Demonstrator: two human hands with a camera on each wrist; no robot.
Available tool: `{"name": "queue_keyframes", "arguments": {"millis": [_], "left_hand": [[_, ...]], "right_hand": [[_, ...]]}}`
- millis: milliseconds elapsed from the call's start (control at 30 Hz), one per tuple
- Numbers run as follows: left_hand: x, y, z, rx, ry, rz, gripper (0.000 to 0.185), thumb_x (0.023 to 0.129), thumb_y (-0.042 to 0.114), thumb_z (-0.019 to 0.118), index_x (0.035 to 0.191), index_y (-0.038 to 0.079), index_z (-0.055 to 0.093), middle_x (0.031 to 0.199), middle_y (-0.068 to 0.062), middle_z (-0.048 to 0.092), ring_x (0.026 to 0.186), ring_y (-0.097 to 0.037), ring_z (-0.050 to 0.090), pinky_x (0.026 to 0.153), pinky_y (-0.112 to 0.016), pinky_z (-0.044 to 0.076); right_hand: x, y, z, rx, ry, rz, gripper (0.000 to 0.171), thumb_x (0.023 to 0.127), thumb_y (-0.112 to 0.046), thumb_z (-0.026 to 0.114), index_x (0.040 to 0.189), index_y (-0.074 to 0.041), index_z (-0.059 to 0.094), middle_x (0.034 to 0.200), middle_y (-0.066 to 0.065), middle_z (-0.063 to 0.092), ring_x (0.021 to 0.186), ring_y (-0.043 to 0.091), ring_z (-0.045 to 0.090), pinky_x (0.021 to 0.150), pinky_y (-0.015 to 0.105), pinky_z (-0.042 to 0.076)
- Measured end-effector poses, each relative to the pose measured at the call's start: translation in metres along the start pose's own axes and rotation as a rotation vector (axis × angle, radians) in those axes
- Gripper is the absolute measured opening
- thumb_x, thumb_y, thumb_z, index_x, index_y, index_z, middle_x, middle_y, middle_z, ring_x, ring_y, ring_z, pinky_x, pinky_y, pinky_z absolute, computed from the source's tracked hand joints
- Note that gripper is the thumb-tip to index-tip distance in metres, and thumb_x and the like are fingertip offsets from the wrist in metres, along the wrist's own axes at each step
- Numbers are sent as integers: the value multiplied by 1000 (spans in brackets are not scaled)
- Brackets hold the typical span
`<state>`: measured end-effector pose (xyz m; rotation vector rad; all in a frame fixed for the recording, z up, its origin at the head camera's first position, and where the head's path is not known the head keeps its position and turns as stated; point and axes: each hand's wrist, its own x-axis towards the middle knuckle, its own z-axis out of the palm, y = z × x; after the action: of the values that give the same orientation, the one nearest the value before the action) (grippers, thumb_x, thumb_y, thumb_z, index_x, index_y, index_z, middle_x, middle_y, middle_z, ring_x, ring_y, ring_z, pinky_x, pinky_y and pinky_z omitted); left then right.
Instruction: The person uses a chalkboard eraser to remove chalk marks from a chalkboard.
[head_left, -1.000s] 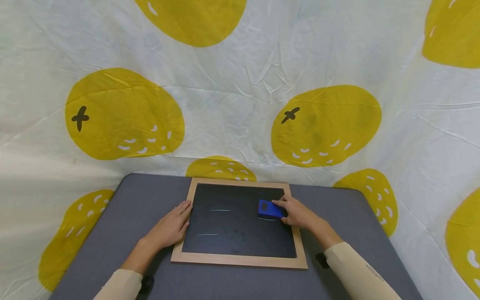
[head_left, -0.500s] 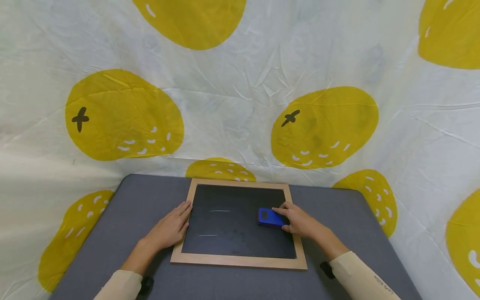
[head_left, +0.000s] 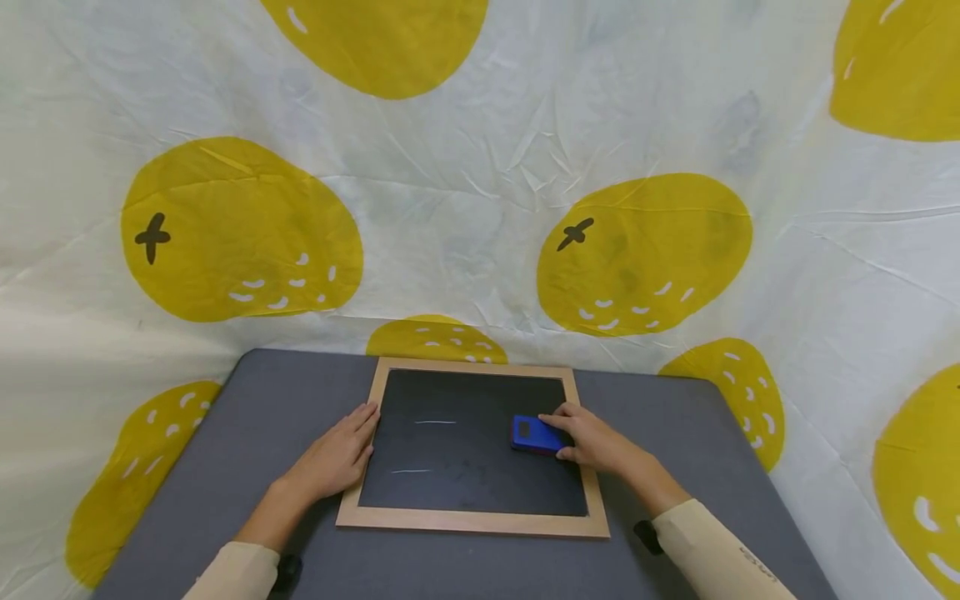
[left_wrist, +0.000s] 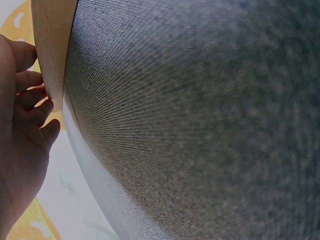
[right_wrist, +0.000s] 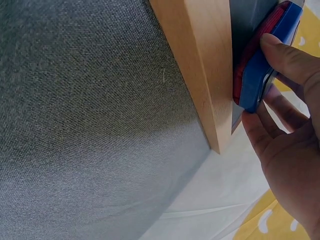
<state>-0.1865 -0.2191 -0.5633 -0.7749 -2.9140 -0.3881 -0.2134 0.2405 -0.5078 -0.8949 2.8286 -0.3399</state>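
A wood-framed chalkboard [head_left: 442, 483] lies on the grey table, with two short white chalk lines on its left half. My right hand [head_left: 596, 440] grips a blue chalkboard eraser [head_left: 531, 433] between thumb and fingers, over the board's right side. In the right wrist view the eraser's red pad [right_wrist: 252, 55] faces the black surface. My left hand [head_left: 333, 454] rests at the frame's left side, its fingers extended along the wood. The left wrist view has the fingertips [left_wrist: 34, 79] against the frame's outer edge [left_wrist: 52, 50].
Grey cloth covers the table [head_left: 300, 375] around the board. Behind it and at both sides hangs a white curtain [head_left: 450, 250] printed with big yellow fruit shapes. A dark wrist device [head_left: 288, 573] sits under each cream sleeve [head_left: 712, 550].
The right hand has drawn the eraser a little toward the person over the board. A chalk line visible on the right side earlier no longer shows. The left hand stays put.
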Motion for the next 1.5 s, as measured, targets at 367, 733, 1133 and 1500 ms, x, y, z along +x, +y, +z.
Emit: {"name": "queue_keyframes", "arguments": {"millis": [367,733,1133,1500], "left_hand": [[-1,-1,4,10,9,3,60,100,17,64,150,-10,46,160,-25,43,148,-42,42,118,-57,39],[1,0,4,19,-9,-6,61,100,18,64,152,-9,44,161,-24,41,149,-41,41,119,-56,39],[2,1,2,0,-3,3,60,99,14,63,150,-11,44,160,-26,42,148,-43,41,118,-57,39],[3,-2,3,-10,-2,1,60,98,13,63,151,-10,45,159,-25,43,147,-43,42,117,-58,40]], "right_hand": [[16,-17,7,-15,9,-45,63,91,-19,80,148,-5,57,129,15,61,109,27,61,92,45,56],[51,-50,11,-3,-47,-51,65,92,-23,80,150,-6,55,132,15,61,112,27,59,100,44,54],[86,-76,19,-10,-53,-80,66,95,-31,76,152,-9,53,137,13,60,117,25,59,103,41,53],[117,-106,25,-34,-79,-85,65,95,-35,75,153,-14,53,138,10,60,114,21,58,104,36,52]]}}
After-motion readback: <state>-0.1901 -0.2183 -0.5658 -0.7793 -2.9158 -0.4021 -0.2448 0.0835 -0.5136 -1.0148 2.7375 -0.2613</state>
